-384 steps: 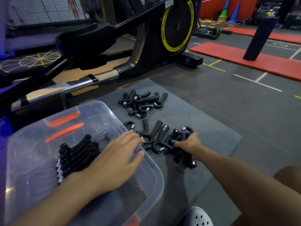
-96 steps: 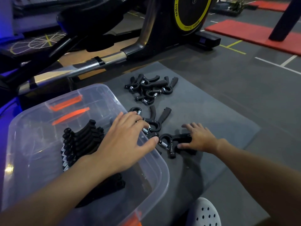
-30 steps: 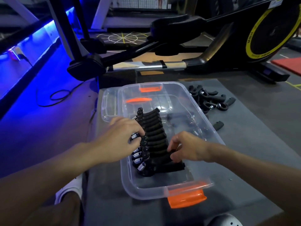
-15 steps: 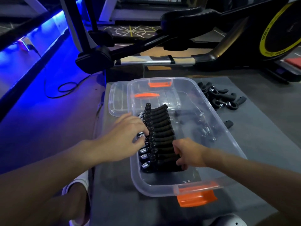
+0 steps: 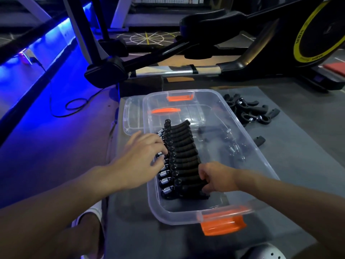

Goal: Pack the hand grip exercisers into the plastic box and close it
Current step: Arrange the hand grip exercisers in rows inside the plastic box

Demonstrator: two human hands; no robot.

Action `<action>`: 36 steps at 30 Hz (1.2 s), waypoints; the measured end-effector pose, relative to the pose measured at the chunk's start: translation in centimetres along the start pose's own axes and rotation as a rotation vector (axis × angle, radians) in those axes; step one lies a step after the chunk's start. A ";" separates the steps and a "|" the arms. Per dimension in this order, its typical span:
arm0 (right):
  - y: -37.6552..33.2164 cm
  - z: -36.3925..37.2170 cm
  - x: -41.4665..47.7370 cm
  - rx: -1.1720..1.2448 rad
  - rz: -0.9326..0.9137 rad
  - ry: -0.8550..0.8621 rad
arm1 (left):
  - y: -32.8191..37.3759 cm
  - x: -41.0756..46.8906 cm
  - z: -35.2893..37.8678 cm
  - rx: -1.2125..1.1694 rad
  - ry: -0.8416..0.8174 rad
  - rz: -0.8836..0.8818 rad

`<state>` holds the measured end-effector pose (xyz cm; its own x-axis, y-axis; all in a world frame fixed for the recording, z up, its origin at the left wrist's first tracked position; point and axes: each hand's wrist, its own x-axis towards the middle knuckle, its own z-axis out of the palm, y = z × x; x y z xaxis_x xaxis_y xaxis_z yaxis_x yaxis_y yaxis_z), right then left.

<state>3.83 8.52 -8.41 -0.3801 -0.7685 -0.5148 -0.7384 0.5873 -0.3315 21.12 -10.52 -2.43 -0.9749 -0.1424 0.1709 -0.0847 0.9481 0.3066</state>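
Our right hand (image 5: 214, 176) grips the handles of the nearest hand grip exercisers (image 5: 183, 152), rowed along the left side of the clear plastic box (image 5: 186, 213). Our left hand (image 5: 141, 156) curls over their springs. Loose exercisers (image 5: 250, 113) lie near the mat (image 5: 298, 146) at its far edge.

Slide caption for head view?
Left hand and right hand hold a row of black hand grip exercisers inside the clear orange-latched plastic box.
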 end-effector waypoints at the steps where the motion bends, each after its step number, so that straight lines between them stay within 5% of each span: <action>1: -0.1 -0.3 -0.2 -0.021 -0.016 0.002 | 0.1 0.2 0.0 0.006 0.000 -0.001; 6: -0.9 -4.2 -2.5 0.020 -0.093 0.210 | 1.5 2.6 0.1 -0.011 0.017 0.021; 10: 0.6 -8.7 -5.0 0.283 -0.159 0.604 | 4.3 6.2 0.6 -0.085 0.027 0.055; 13: 4.6 -10.9 -6.5 0.434 -0.032 0.855 | 7.4 9.1 1.6 -0.141 0.005 0.106; 21: 19.5 -7.3 -5.7 0.461 0.464 0.627 | 13.3 15.2 4.8 -0.156 -0.146 0.133; 30: 24.7 -5.0 1.5 0.369 0.380 0.446 | 12.7 17.0 7.3 0.076 -0.266 0.065; 36: 27.0 -3.8 4.2 0.000 0.396 0.327 | 12.8 17.2 7.4 0.072 -0.275 0.040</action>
<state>-19.85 20.23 -16.48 -0.7852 -0.5261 -0.3264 -0.5023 0.8496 -0.1609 1.74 1.29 -2.52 -0.9962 -0.0312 -0.0818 -0.0498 0.9704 0.2361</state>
